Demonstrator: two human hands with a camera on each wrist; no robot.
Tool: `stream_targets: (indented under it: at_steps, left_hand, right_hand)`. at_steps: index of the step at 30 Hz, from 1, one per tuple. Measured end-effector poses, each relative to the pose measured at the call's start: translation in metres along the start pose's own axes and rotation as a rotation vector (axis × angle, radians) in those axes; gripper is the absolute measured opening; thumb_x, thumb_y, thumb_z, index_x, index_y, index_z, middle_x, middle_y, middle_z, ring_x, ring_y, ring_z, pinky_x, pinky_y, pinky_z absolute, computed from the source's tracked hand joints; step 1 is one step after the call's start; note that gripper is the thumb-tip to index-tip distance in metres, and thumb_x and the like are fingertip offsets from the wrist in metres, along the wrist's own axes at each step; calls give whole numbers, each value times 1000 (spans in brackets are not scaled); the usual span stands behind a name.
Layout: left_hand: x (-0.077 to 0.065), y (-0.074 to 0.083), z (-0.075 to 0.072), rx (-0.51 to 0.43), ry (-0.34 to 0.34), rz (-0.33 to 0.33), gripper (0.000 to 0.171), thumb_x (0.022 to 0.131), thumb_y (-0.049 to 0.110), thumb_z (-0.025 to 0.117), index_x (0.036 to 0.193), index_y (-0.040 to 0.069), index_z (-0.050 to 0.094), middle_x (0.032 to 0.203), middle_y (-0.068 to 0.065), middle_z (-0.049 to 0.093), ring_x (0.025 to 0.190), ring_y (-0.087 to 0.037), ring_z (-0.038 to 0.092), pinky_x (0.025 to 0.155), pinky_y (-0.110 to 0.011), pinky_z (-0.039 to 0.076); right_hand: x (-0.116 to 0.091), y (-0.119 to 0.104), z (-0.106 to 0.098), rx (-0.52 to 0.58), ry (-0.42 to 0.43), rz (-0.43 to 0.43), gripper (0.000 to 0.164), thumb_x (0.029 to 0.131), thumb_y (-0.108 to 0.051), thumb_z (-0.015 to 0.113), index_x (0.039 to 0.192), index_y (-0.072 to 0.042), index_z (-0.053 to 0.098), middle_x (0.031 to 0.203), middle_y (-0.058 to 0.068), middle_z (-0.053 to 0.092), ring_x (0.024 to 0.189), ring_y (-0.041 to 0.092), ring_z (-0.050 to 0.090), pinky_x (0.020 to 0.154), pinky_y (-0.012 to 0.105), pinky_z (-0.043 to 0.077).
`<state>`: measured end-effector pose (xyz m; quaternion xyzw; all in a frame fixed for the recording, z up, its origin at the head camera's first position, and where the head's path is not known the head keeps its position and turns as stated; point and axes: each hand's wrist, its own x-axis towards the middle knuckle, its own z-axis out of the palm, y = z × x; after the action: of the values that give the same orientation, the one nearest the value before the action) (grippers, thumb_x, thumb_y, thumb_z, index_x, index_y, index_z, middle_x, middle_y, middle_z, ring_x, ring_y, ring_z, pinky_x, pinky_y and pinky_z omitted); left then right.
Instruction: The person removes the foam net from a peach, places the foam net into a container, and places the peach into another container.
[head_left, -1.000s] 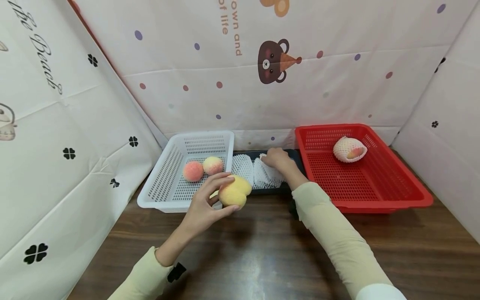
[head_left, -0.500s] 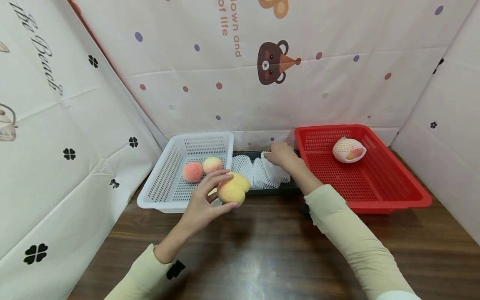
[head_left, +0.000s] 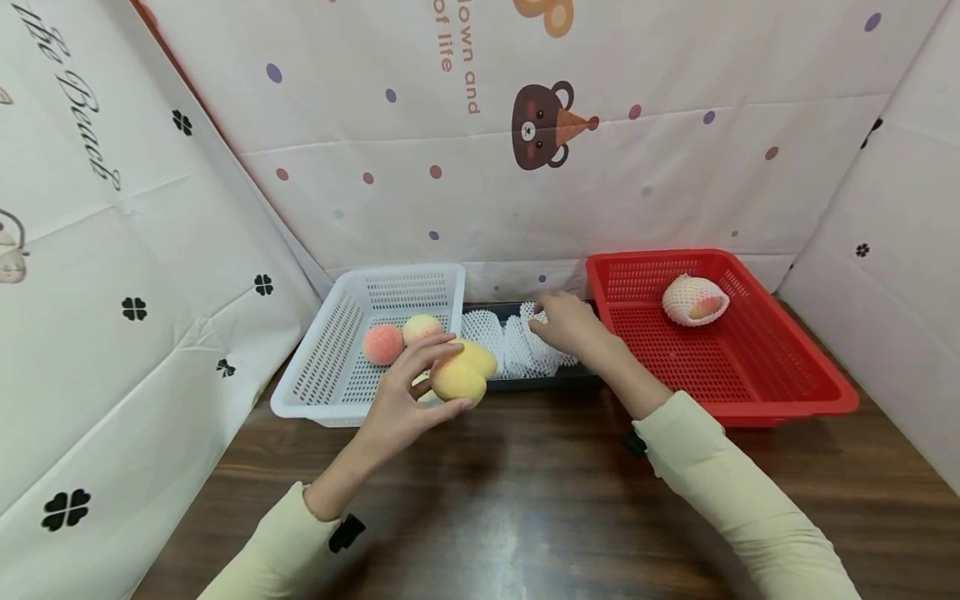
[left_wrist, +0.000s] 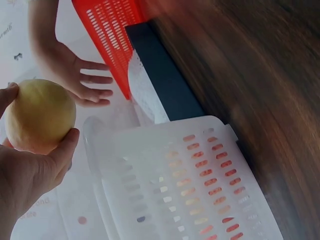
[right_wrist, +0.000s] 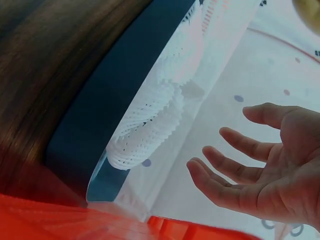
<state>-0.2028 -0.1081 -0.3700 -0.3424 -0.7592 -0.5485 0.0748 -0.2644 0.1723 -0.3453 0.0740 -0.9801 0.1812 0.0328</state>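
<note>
My left hand grips a yellow peach between fingers and thumb, above the table in front of the white basket. In the left wrist view the peach looks round, with the thumb under its right side. My right hand hovers over white foam net sleeves that lie in a black tray. The right wrist view shows this hand with fingers spread and slightly bent, holding nothing, apart from the foam nets.
The white basket at left holds two pinkish peaches. In the red basket at right lies a peach in a foam net. A printed cloth hangs behind them, and a dark wooden table extends in front.
My right hand has come off the foam nets and its fingers have spread; the right forearm has swung rightward. The left hand still holds the yellow peach, almost unmoved.
</note>
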Motion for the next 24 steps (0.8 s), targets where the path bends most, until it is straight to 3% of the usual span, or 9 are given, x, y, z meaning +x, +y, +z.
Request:
stream_targets:
  at_steps: [7,14,18,21,24]
  left_hand:
    - [7,-6,-7,33,24,10,64,73,4,91,131,13,66,146,-8,53,136,-21,48,96,-36,54]
    - [14,-7,-18,88,18,-42,65,73,-7,88,132,3,63,147,-14,49,136,-28,48,98,-43,53]
    - [16,-10,-23,91,9,-50,66,73,-9,86,133,-1,61,147,-18,48,134,-31,50,100,-32,53]
    - [17,-13,-29,103,14,-29,66,73,-6,88,133,2,62,146,-14,50,132,-27,52,99,-22,51]
    - [19,-16,-34,133,23,-1,65,73,1,90,132,7,64,144,-9,53,128,-23,54,96,-18,51]
  right_hand:
    - [-22,-3,-1,-37,-6,-28,39,99,-28,62,127,-1,67,128,24,62,116,38,60,98,52,52]
    - [-39,2,1,-39,16,-63,38,98,-29,65,126,-3,67,129,24,61,114,40,60,99,54,50]
    - [-47,4,2,-42,27,-80,37,98,-28,67,125,-3,68,126,24,61,112,43,59,98,57,49]
    - [-51,5,3,-45,37,-90,37,98,-28,67,124,-3,68,126,24,62,112,44,59,97,58,49]
    - [-55,6,4,-47,47,-103,36,97,-28,67,124,-3,68,126,24,62,112,43,59,96,57,50]
